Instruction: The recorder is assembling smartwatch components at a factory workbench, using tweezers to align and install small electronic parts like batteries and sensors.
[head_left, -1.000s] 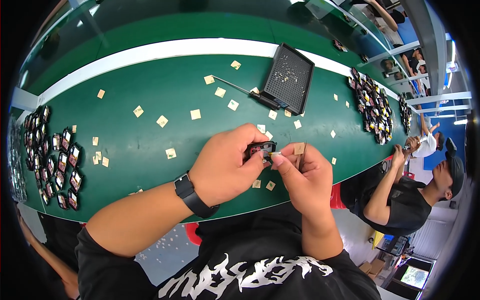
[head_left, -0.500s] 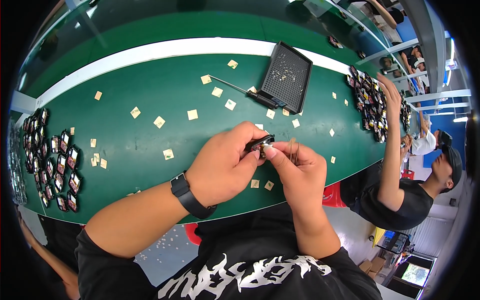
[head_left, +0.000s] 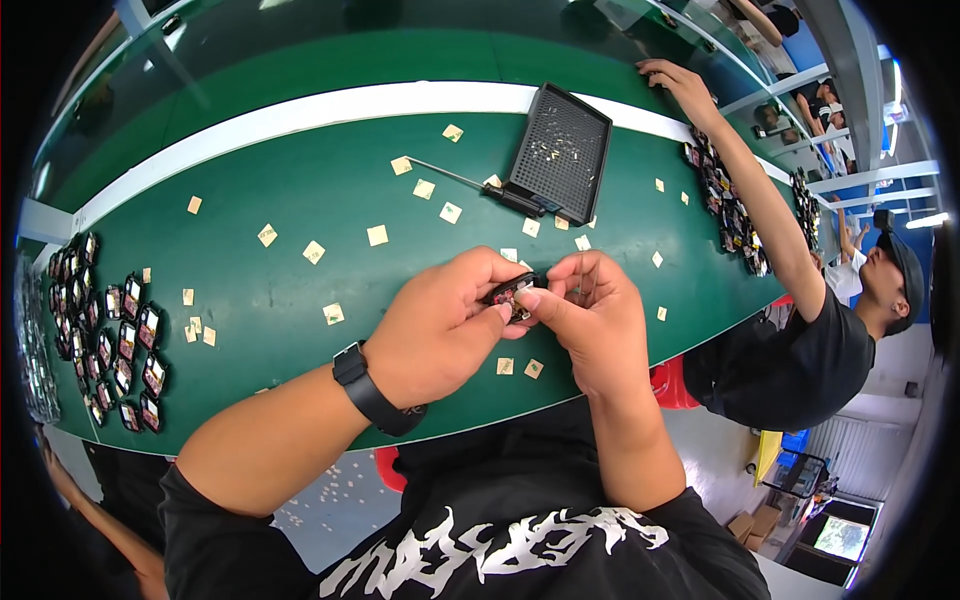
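Note:
In front of me, above the table's near edge, my left hand [head_left: 432, 325] grips a small black-cased electronic device [head_left: 510, 290] with parts showing inside its open face. My right hand [head_left: 602, 325] is closed at the device's right side, thumb pressed against it and fingers curled behind. Fingers cover much of the device, so the detail under my thumb is hidden. The tweezers seen earlier in my right hand cannot be made out clearly now. Small cream-coloured square pieces [head_left: 377, 235] lie scattered on the green table [head_left: 250, 350] around my hands.
Beyond my hands sits a black perforated tray [head_left: 560, 150] holding tiny bits, with a screwdriver [head_left: 520, 203] beside it. Similar devices [head_left: 125, 340] cluster at the left, and more are heaped [head_left: 735, 205] at the right. A co-worker's arm [head_left: 755, 180] reaches across there.
The co-worker's arm has stretched forward to the far side of the table. My right fingers have shifted on the device, and the tweezers prongs no longer stick out plainly. The view has turned slightly.

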